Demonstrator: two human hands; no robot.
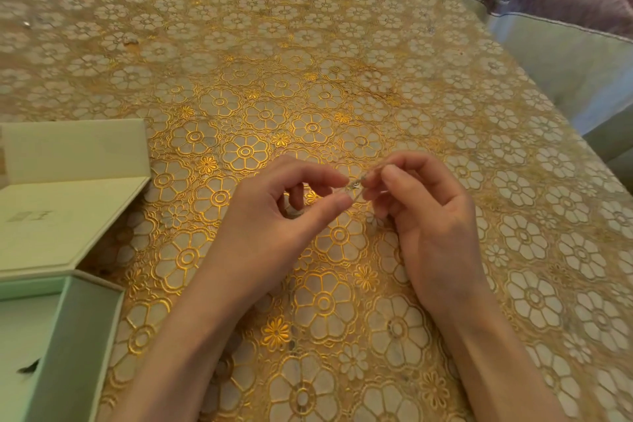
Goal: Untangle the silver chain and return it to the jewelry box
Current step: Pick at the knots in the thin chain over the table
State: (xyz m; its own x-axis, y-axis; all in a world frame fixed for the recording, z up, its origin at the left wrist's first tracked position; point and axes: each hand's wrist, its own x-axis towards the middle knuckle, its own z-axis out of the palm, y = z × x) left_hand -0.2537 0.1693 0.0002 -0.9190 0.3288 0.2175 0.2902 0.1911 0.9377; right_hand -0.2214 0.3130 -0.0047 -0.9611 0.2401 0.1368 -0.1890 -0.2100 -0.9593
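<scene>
To the right of the box (58,288), both hands are working over the surface (342,79). The left hand (274,219) is pinching the chain (356,184) between thumb and forefinger, and the right hand (431,216) is pinching the same small silver knot from the other side, so the fingers (329,176) of both hands are closing on it and almost touching. The chain is staying above the surface, well apart from the box. The box is standing open, with its pale lid (68,147) lying behind it.
</scene>
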